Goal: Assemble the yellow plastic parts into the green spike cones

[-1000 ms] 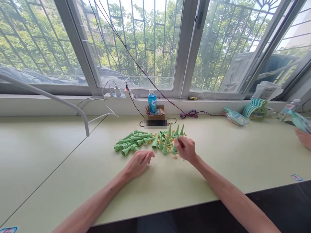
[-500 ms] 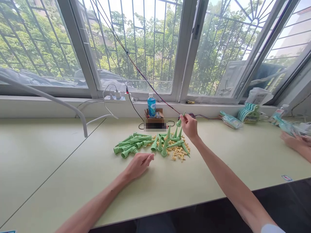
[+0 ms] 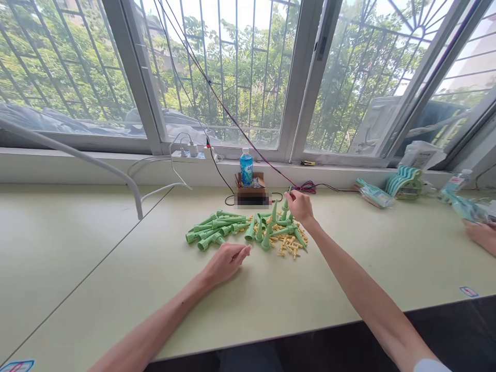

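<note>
My right hand (image 3: 300, 207) pinches a green plastic cone-shaped spike (image 3: 285, 207) near its pointed tip, at the back right of a pile. The spike stands upright, wide end down, though whether it touches the parts below cannot be made out. Around it, several other green spikes (image 3: 265, 238) stand upright or lie tilted among small yellow plastic fittings (image 3: 287, 245). More green spikes (image 3: 211, 227) lie heaped on the left. In front of this heap, my left hand (image 3: 227, 262) rests on the table with its fingers curled closed, and nothing shows in them.
The pale table (image 3: 127, 289) runs along a windowsill. Behind the pile stand a small cardboard box (image 3: 251, 192) and a blue-liquid bottle (image 3: 246, 168). A white curved tube (image 3: 127, 178) reaches in from the left. Teal hangers (image 3: 403, 181) and another person's hand (image 3: 480, 235) are at the right.
My right hand has lowered the green spike toward the back right of the pile. My left hand stays at its place on the table. The view has shifted slightly.
</note>
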`<control>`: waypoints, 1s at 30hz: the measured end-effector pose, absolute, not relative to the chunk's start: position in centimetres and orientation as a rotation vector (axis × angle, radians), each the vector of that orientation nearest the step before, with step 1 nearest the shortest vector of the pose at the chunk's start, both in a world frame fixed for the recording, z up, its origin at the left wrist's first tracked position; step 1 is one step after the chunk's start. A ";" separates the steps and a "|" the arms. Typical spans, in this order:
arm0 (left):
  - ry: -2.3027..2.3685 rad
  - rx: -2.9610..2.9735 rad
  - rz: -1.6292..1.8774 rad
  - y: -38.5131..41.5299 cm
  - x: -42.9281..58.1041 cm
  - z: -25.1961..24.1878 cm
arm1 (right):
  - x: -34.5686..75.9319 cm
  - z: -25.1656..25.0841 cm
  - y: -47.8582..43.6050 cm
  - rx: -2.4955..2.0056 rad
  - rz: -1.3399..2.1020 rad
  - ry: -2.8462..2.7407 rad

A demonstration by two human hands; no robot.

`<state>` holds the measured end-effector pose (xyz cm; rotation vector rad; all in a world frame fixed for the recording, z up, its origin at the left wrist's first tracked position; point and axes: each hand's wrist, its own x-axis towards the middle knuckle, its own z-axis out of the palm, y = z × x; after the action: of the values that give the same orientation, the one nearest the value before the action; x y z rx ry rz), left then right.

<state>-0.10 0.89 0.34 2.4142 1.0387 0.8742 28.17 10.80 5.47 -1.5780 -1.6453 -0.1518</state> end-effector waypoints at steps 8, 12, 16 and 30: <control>1.024 2.436 0.853 0.7 -0.1 0.5 | 28.1 4.9 10.7 -1.583 -0.103 -1.650; 1.024 2.433 0.844 0.9 -0.1 0.4 | 28.0 4.8 10.7 -1.580 -0.077 -1.652; 1.028 2.440 0.839 0.8 -0.2 0.3 | 27.8 4.6 10.8 -1.579 -0.053 -1.641; 1.019 2.405 0.899 0.4 0.0 0.7 | 27.8 5.2 8.8 -1.501 0.038 -1.553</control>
<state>0.04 0.42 0.74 2.4047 1.0188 0.8992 27.81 8.78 5.25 -1.5005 -1.5528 0.0377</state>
